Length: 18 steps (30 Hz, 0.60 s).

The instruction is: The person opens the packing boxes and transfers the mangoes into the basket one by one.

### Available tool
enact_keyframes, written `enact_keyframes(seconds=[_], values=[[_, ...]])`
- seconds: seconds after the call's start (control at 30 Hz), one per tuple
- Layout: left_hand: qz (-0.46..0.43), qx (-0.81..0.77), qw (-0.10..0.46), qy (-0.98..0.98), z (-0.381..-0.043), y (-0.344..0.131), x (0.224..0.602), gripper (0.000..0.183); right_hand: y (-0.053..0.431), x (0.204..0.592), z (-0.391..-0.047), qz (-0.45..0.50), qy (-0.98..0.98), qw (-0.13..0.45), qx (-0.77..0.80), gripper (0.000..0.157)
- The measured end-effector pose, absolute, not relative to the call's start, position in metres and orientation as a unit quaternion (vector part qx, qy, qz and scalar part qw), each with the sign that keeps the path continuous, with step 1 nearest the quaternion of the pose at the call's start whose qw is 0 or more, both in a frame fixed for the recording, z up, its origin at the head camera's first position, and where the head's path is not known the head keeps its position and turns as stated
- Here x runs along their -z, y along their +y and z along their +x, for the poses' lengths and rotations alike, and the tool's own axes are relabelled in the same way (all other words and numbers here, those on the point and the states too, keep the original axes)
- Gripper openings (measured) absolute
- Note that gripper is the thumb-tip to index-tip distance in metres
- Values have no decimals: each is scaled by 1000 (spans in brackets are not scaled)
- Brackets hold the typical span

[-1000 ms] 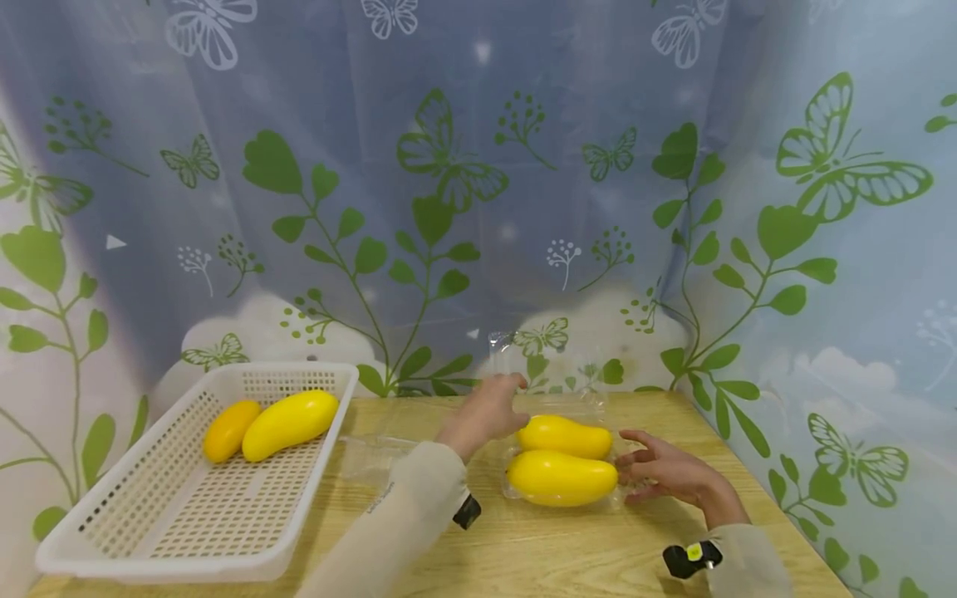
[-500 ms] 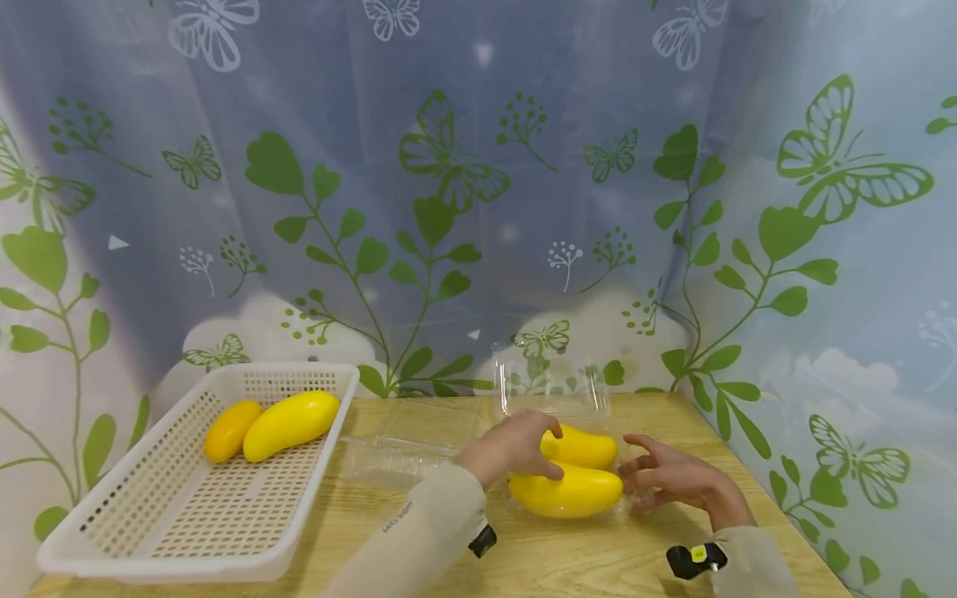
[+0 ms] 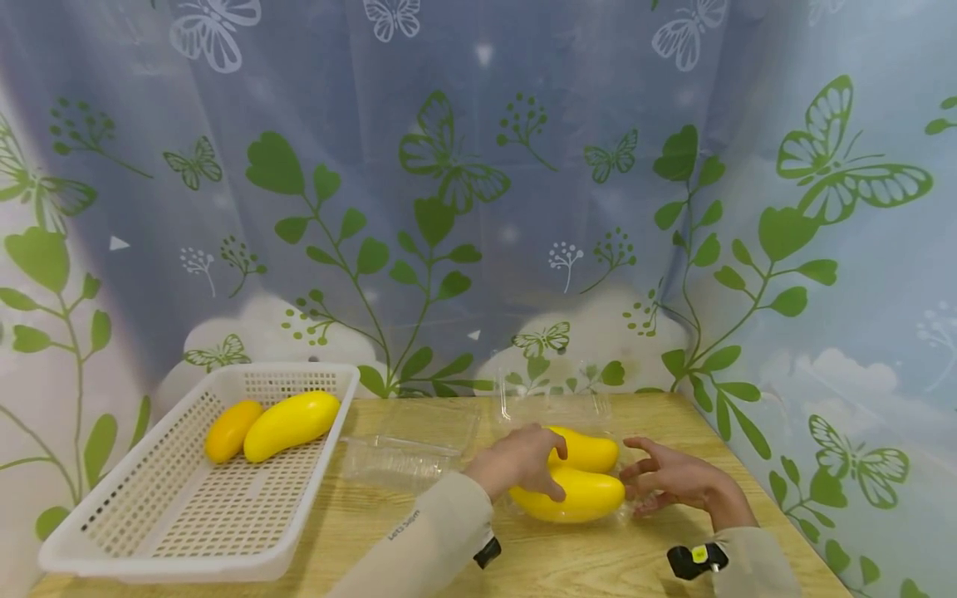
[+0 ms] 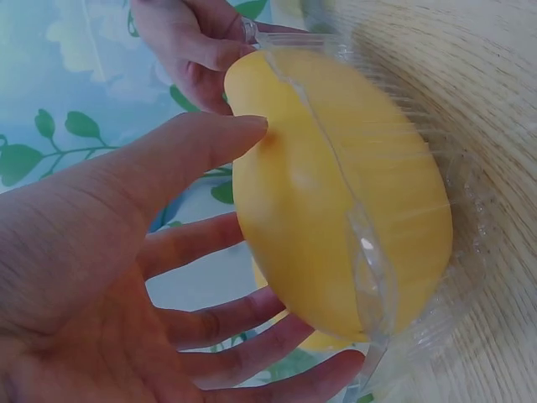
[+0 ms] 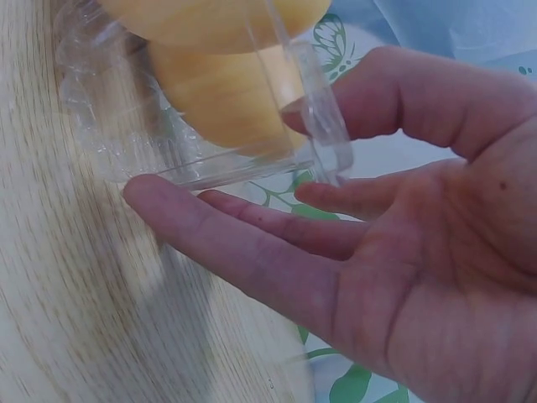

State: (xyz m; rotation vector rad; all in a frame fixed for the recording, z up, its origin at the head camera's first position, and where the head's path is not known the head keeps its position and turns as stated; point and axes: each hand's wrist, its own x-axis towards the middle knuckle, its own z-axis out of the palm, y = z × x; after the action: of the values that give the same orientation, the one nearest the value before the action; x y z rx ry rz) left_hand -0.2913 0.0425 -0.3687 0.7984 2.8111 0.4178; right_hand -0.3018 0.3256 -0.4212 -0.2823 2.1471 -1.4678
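Two yellow mangoes, a front one [image 3: 586,496] and a back one [image 3: 588,450], lie side by side in a clear plastic clamshell box [image 5: 243,172]. Its lid [image 3: 553,407] stands raised behind them. My left hand [image 3: 523,461] reaches over the pair from the left, fingers spread. The thumb touches the front mango in the left wrist view, and the other fingers extend along its far side. At the box's right end, my right hand [image 3: 676,480] pinches the rim, its thumb at the corner and a finger low by the base.
A white plastic basket [image 3: 160,562] on the left holds an orange-yellow mango [image 3: 232,432] and a yellow mango [image 3: 292,425]. Another clear plastic box [image 3: 404,461] lies on the wooden table [image 3: 568,565] between basket and left arm. A patterned curtain [image 3: 478,274] hangs behind.
My left hand has come down from the raised lid onto the mangoes, moving right and nearer. The lid leans farther back. Box and mangoes have shifted slightly nearer; my right hand stays at the box's end.
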Motion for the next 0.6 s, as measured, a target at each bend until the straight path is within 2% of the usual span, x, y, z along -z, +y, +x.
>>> enact_keyframes(seconds=[0.4, 0.6], values=[[261, -136, 114, 949, -289, 47, 371, 51, 324, 420, -302, -94, 792, 261, 544, 98], [268, -120, 118, 949, -290, 50, 373, 53, 324, 418, -300, -87, 791, 258, 547, 91]])
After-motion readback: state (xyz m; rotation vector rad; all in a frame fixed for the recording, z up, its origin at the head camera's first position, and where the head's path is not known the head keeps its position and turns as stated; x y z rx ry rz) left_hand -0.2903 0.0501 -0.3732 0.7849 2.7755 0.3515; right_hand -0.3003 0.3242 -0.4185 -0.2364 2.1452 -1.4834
